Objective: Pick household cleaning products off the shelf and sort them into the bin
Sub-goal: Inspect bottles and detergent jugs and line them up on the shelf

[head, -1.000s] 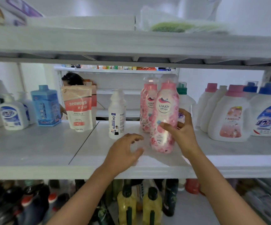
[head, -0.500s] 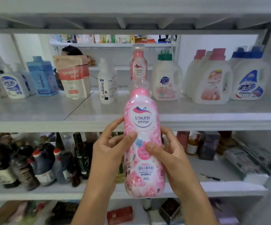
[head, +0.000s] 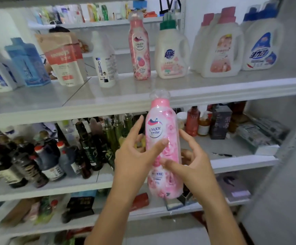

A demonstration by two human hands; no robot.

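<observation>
A pink UYAJOY bottle [head: 163, 131] with a clear cap is held upright in front of the shelves, off the shelf board. My left hand [head: 134, 156] grips its left side, thumb across the front. My right hand [head: 191, 163] holds the right side, with its thumb on the lower label. A second identical pink bottle [head: 139, 48] stands on the upper shelf [head: 126, 96]. No bin is in view.
On the upper shelf stand a white Oil enemy bottle [head: 104, 62], red-white refill pouches [head: 64, 62], a blue box [head: 27, 62] and several white detergent jugs [head: 172, 50]. Dark sauce and oil bottles [head: 42, 156] crowd the shelf below. A white wall [head: 285, 174] runs along the right.
The pink bottle was lifted off the upper shelf and brought down toward me; my left hand joined my right on it. The view has tilted downward.
</observation>
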